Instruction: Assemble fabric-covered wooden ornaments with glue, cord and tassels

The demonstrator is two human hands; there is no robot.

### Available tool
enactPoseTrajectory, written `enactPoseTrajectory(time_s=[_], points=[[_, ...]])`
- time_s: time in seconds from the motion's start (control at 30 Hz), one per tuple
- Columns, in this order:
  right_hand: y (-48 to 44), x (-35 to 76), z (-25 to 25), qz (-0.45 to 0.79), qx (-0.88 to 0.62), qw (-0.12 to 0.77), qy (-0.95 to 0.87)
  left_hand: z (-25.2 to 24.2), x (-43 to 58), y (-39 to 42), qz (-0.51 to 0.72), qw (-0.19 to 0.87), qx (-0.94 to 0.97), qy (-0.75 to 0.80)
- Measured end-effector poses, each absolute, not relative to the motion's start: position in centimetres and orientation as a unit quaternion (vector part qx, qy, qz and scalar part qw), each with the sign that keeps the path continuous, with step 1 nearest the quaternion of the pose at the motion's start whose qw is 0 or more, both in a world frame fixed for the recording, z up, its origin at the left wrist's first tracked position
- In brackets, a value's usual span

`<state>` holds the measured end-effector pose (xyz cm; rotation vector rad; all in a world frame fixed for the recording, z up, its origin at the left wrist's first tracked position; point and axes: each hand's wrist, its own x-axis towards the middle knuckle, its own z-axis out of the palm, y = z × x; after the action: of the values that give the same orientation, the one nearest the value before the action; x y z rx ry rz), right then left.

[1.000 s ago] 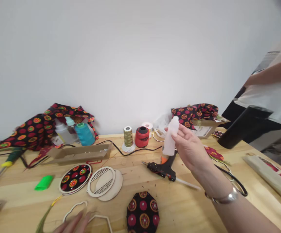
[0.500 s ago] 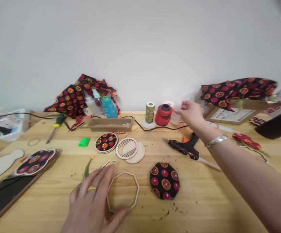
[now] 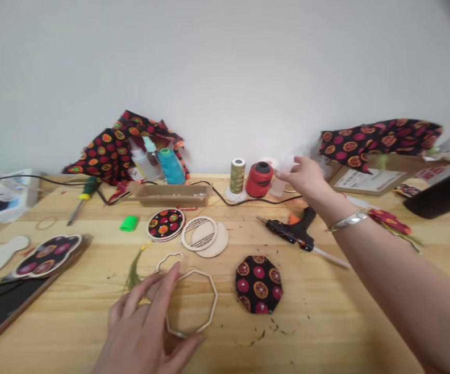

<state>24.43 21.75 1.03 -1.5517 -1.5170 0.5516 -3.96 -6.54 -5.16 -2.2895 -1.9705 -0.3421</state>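
My left hand (image 3: 142, 322) grips an octagonal wooden frame (image 3: 214, 301) by its left side, thumb at the near edge and fingers at the far edge. Just beyond the fingertips lies a small scalloped wooden outline (image 3: 169, 256). To the frame's right, an octagonal fabric-covered piece (image 3: 259, 285) in black print lies flat. At the back, my right hand (image 3: 305, 176) reaches beside a translucent bottle (image 3: 276, 188), its thumb and fingers apart. Whether they touch the bottle is unclear. A red thread cone (image 3: 259, 182) stands left of it.
A black glue gun (image 3: 297, 231) with a glue stick lies under my right forearm. Round wooden pieces (image 3: 213, 244), a round fabric piece (image 3: 165, 224) and a cardboard tray (image 3: 170, 194) sit mid-table. A black cable (image 3: 248, 200) runs along the back. A screwdriver (image 3: 78, 208) lies left.
The view has shifted slightly, so everything sits a little left and higher. My right hand stays by the bottle, its fingers spread a bit wider. My left hand keeps the frame.
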Motion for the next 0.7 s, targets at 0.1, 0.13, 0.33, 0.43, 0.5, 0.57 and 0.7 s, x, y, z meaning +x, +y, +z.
enactPoseTrajectory(time_s=[0.1,0.13,0.33,0.43,0.5,0.57,0.7], points=[[19.6,24.6,2.9,0.176,-0.638,0.432,-0.613,-6.2,-4.2,-6.4,-0.140,0.058,-0.738,-0.657],[18.4,24.6,3.5,0.150,-0.628,0.441,-0.624,-6.3,-4.1,-6.3,-0.148,0.058,-0.732,-0.663],[7.5,24.0,3.9,0.129,-0.479,0.405,-0.768,-3.9,-1.7,-5.4,-0.203,0.027,-0.734,-0.648],[3.3,23.5,2.0,0.300,-0.486,0.346,-0.744,-3.0,0.1,-4.8,-0.232,-0.012,-0.753,-0.616],[1.7,23.4,0.8,0.392,-0.511,0.336,-0.687,-3.1,1.2,-4.5,-0.248,-0.026,-0.767,-0.591],[1.0,23.3,-0.2,0.466,-0.529,0.332,-0.627,-3.3,2.0,-4.3,-0.261,-0.026,-0.781,-0.567],[0.5,23.6,-1.2,0.539,-0.548,0.315,-0.557,-3.6,3.1,-4.1,-0.270,-0.026,-0.798,-0.538]])
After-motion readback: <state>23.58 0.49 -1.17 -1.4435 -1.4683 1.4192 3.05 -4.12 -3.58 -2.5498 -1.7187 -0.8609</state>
